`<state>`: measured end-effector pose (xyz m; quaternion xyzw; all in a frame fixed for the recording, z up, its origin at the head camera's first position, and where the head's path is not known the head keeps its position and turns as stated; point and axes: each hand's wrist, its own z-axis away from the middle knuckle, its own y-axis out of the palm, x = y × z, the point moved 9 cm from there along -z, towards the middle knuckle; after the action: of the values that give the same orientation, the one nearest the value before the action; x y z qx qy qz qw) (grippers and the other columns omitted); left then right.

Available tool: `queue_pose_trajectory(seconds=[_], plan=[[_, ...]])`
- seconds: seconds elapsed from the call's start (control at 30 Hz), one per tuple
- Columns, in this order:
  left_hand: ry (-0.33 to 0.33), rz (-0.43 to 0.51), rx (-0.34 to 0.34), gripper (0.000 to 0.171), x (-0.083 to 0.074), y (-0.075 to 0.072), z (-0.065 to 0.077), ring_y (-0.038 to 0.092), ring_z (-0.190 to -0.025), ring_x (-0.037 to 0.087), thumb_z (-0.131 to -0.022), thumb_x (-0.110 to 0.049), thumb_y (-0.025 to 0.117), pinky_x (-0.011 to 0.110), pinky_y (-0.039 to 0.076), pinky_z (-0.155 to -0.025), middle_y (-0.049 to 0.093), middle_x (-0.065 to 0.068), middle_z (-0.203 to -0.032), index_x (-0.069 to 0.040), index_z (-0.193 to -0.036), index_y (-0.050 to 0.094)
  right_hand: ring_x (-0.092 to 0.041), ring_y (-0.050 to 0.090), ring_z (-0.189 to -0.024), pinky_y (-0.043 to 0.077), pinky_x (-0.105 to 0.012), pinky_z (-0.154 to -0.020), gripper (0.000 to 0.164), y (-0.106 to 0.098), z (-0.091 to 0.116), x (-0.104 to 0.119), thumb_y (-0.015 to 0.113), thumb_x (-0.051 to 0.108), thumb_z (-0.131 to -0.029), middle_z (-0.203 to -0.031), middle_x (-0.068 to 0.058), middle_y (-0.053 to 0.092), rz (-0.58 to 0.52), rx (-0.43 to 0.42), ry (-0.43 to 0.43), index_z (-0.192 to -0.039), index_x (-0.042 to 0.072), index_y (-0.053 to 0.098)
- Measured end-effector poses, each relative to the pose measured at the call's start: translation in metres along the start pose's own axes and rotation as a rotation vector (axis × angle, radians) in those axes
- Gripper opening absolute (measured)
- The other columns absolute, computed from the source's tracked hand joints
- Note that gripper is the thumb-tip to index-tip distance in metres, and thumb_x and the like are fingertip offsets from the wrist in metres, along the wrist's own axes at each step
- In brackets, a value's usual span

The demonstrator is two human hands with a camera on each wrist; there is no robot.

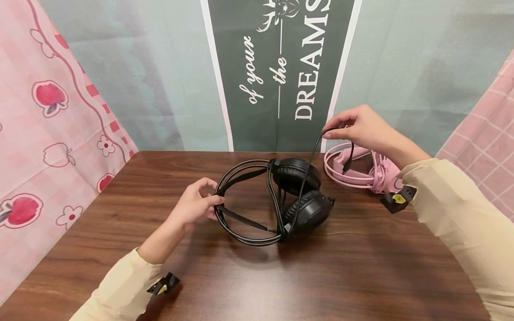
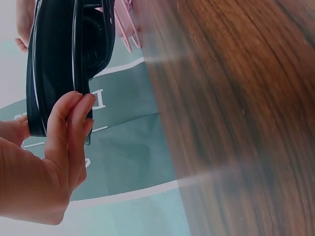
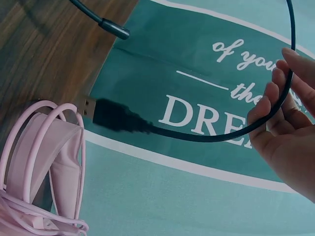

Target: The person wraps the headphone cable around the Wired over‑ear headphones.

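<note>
My left hand (image 1: pixel 196 203) grips a pair of black headphones (image 1: pixel 307 214) by the top of the headband, thumb on one side and fingers on the other. The band lies sideways, its ear cups pointing right. In the left wrist view the headphones (image 2: pixel 54 64) appear edge-on above the fingers of the left hand (image 2: pixel 54 162). Behind the ear cups, my right hand (image 1: pixel 363 127) is raised, pinching a black cable (image 1: pixel 308 167) that rises from the headphones. From that hand hangs the cable's end, a USB plug (image 3: pixel 115 115). Several cable strands cross the headband beside the cups.
Pink headphones (image 1: pixel 347 179) with a pink cable lie at the back right of the brown wooden table (image 1: pixel 201 285), just below my right hand. A hanging cloth with lettering (image 1: pixel 281 89) rises behind the table. Pink patterned cloths (image 1: pixel 48 156) hang at both sides.
</note>
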<state>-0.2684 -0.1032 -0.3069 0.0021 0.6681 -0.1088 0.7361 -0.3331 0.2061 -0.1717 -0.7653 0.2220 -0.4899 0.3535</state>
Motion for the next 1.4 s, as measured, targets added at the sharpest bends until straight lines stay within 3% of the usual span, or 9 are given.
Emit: queue_pose_trajectory(seconds=[0.33,0.7,1.13,1.4], plan=[[0.012,0.0,0.057,0.023,0.0,0.015,0.002,0.058,-0.051,0.015,-0.077,0.011,0.057,0.032,0.055,-0.049,0.054,0.012,-0.068,0.006,-0.095,0.045,-0.004,0.059,-0.074,0.045,-0.015,-0.064,0.017,0.001,-0.002,0.002,0.073,0.019,-0.079,-0.08,0.006,0.068,-0.037,-0.002,0.001,-0.09,0.007,0.073],[0.019,-0.024,0.121,0.023,0.002,0.031,0.001,0.059,-0.049,0.018,-0.078,0.012,0.057,0.039,0.056,-0.051,0.055,0.014,-0.067,0.006,-0.096,0.045,-0.007,0.054,-0.068,0.042,-0.018,-0.058,0.013,0.013,-0.005,0.006,0.074,0.017,-0.077,-0.078,0.002,0.067,-0.003,0.016,-0.044,-0.087,0.009,0.074],[0.044,-0.05,0.165,0.023,-0.006,0.044,0.006,0.056,-0.048,0.015,-0.077,0.012,0.057,0.034,0.055,-0.049,0.052,0.009,-0.062,0.005,-0.097,0.047,-0.009,0.054,-0.067,0.042,-0.019,-0.058,0.005,0.03,-0.01,0.008,0.073,0.011,-0.077,-0.081,-0.003,0.068,0.032,0.078,-0.083,-0.081,0.01,0.075],[0.075,-0.083,0.151,0.024,-0.011,0.046,0.009,0.054,-0.051,0.013,-0.077,0.012,0.06,0.03,0.054,-0.048,0.05,0.007,-0.062,0.004,-0.097,0.05,-0.009,0.054,-0.069,0.041,-0.019,-0.058,0.007,0.042,-0.008,0.005,0.073,0.015,-0.077,-0.082,-0.003,0.068,0.063,0.155,-0.097,-0.083,0.011,0.075]])
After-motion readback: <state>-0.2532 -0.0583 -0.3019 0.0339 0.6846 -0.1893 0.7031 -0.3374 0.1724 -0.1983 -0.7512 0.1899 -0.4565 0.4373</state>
